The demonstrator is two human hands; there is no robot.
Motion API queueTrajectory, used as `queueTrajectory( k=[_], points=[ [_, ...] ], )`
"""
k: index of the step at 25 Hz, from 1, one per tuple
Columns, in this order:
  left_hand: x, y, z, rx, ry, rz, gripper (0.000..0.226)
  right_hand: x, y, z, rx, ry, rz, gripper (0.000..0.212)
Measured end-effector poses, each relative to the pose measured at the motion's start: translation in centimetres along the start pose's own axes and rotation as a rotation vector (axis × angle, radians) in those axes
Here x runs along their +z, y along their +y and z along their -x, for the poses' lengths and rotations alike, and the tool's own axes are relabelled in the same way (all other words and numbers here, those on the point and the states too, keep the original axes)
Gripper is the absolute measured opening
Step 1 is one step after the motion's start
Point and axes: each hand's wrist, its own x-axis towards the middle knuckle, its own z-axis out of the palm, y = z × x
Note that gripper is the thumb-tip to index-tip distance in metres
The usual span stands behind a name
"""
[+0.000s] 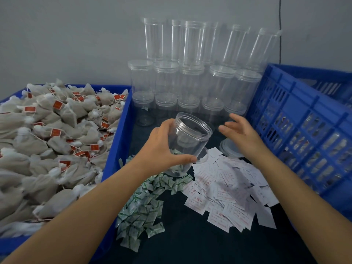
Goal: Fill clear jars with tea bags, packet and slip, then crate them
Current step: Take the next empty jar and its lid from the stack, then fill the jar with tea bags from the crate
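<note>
Centrally, an uncapped clear cylindrical plastic jar is grasped by the left hand, tilted with its mouth toward the right hand, which is held just beside the rim, fingers spread and relaxed, holding nothing. Left of the left forearm, a blue plastic bin is heaped with beige mesh tea bags with red tags. Below the jar, small green-printed white packets are scattered; under the right forearm, white paper slips with red print are piled. A round clear lid lies below the right hand. Capped clear jars are stacked beyond both hands. A blue slotted plastic crate is seen right of the right arm.
</note>
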Motion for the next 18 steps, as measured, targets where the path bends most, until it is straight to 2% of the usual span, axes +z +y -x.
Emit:
queueTrajectory(
  k=[2, 5, 7, 10, 13, 16, 18],
  points=[
    [-0.1, 0.3, 0.1, 0.005, 0.032, 0.049, 0.103, 1.6, -2.6, 2.3, -0.053, -0.140, -0.069, 0.101],
    [-0.2, 1.0, 0.8, 0.035, 0.045, 0.132, 0.090, 4.5, -3.6, 4.2, -0.080, -0.296, -0.207, 0.080],
    [-0.3, 1.5, 1.3, 0.057, 0.046, 0.197, 0.081, 5.8, -3.8, 4.9, -0.076, -0.346, -0.286, 0.083],
    [-1.0, 2.4, 1.9, 0.085, 0.029, 0.187, 0.083, 6.6, -4.1, 5.4, -0.059, -0.344, -0.369, 0.089],
    [-2.5, 3.3, 2.2, 0.080, -0.066, 0.035, 0.083, 6.8, -4.1, 5.7, -0.088, -0.322, -0.404, 0.083],
    [-5.5, 2.9, 2.2, 0.016, -0.219, -0.310, 0.093, 7.7, -3.8, 6.2, -0.115, -0.317, -0.454, 0.078],
    [-8.1, 1.7, 2.4, -0.046, -0.230, -0.479, 0.091, 8.7, -3.4, 6.8, -0.120, -0.348, -0.470, 0.072]
  ],
)
